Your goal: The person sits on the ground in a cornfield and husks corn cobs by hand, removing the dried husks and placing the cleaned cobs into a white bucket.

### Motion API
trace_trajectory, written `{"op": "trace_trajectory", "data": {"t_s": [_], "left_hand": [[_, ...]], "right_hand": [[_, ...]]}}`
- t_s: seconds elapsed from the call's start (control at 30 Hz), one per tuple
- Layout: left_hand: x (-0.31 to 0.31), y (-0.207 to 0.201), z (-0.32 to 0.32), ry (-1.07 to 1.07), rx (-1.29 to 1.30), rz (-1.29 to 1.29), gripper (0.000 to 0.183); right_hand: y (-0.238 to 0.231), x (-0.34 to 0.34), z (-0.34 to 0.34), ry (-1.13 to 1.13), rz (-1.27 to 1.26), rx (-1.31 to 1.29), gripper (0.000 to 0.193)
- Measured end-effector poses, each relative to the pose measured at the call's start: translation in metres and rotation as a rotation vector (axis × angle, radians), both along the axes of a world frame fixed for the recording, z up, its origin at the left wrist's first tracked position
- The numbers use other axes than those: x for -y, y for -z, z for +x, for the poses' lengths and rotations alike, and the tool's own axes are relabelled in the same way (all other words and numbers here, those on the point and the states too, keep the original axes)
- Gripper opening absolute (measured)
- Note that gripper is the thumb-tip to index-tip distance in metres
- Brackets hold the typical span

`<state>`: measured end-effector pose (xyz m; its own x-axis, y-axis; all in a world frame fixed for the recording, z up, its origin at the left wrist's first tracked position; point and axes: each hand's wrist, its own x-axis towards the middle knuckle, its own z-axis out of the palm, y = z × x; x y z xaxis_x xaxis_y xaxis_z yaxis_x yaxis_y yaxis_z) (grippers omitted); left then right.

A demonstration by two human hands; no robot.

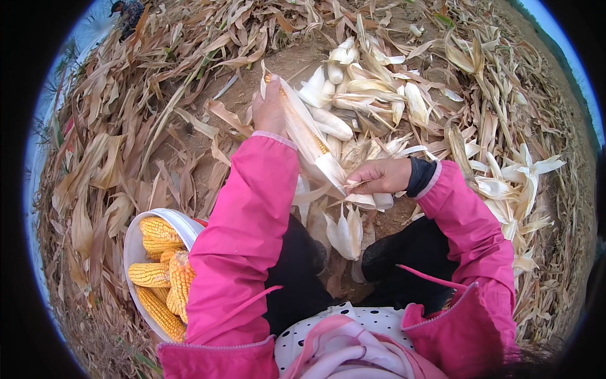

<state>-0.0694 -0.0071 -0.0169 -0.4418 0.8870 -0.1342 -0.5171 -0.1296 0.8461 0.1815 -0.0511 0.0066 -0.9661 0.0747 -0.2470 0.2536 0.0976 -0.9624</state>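
An ear of corn [307, 129] slants in front of me, its pale husk partly open so that yellow kernels show near both ends. My left hand [270, 108] is closed round its upper end. At the lower end, my right hand [381, 176] pinches the husk between thumb and fingers. Loose husk leaves [345, 233] lie below that hand, between my feet. Just beyond the ear is a heap of corn in pale husks [360, 88]. To the left of my left sleeve, a white bucket [134, 243] holds several bare yellow ears [181, 278].
Dry corn stalks and leaves [107, 158] cover the ground on the left and far side. More stripped husks [524, 180] lie at the right. Bare brown soil [303, 60] shows beyond my hands. Another person [128, 16] is far off at the upper left.
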Motion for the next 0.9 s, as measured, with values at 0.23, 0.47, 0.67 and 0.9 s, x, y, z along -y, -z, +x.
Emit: {"op": "trace_trajectory", "data": {"t_s": [0.23,0.47,0.67,0.9], "left_hand": [[0.01,-0.02,-0.004,-0.103,0.153,-0.033,0.032],[0.006,-0.014,-0.004,-0.134,-0.141,0.068,0.032],[0.006,-0.013,0.011,-0.046,-0.204,0.214,0.033],[0.036,-0.045,0.072,0.185,-0.025,0.224,0.034]], "right_hand": [[0.012,0.01,0.012,-0.177,0.09,0.129,0.015],[0.008,0.018,0.018,-0.234,0.078,0.209,0.038],[-0.031,-0.008,0.014,0.53,-0.197,-0.386,0.063],[0.016,0.005,-0.033,0.678,-0.048,-0.207,0.07]]}}
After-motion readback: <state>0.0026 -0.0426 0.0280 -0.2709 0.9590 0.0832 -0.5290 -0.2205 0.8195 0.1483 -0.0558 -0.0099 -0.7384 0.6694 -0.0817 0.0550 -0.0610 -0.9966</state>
